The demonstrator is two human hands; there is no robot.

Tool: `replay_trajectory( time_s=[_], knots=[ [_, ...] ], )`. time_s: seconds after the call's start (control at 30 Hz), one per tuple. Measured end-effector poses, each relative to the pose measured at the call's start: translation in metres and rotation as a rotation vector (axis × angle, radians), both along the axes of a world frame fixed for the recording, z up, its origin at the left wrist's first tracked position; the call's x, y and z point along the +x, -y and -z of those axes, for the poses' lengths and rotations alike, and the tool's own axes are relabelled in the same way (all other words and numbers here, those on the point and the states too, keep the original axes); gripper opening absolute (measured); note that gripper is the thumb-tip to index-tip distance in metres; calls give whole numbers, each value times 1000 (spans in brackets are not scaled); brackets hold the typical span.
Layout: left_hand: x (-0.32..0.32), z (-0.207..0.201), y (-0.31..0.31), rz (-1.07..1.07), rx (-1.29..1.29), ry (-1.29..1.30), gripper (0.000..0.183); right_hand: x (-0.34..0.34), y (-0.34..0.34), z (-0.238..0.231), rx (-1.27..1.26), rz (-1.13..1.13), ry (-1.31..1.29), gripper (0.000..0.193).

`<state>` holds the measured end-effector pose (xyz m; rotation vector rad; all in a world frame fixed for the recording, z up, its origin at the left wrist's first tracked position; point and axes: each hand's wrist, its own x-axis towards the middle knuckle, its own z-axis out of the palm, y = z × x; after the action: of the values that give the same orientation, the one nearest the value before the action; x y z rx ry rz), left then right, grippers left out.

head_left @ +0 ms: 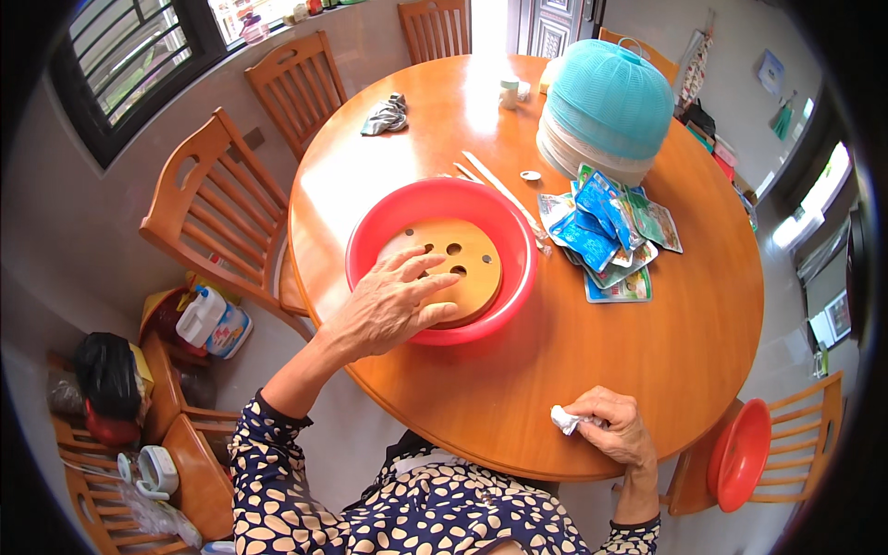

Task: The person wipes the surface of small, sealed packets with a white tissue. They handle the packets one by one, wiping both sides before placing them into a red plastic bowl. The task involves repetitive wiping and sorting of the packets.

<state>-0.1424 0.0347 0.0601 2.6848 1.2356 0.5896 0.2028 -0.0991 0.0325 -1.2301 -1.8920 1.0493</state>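
judging from how things lie, we have the holed yellow disc [480,287] already set inside the red basin [520,287] on the tabletop [462,393], with the packets [592,233] heaped outside it; how much is left we cannot tell. of our hands, the left hand [393,301] spreads its fingers over the disc, gripping nothing, contact unclear, while the right hand [618,427] curls closed around a crumpled white wad [562,420].
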Motion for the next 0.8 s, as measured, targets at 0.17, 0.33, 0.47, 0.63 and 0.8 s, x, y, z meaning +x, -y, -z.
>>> replay_trajectory(
  time_s=[0.17, 0.33, 0.47, 0.63, 0.8],
  knots=[
    [7, -12, 27, 9, 93, -14, 47, 3, -1, 4, 34, 48, -48, 23],
    [6, 15, 34, 42, 288, -41, 35, 15, -6, 2, 99, 141, 1, 22],
    [-7, 17, 22, -20, 315, -3, 33, 33, -3, 9, 152, 300, 21, 22],
    [13, -6, 40, -61, 334, 127, 59, 44, 5, 21, 134, 418, -68, 22],
    [109, 10, 38, 155, -91, 478, 21, 40, 5, 25, 183, 410, -55, 23]
  ],
)
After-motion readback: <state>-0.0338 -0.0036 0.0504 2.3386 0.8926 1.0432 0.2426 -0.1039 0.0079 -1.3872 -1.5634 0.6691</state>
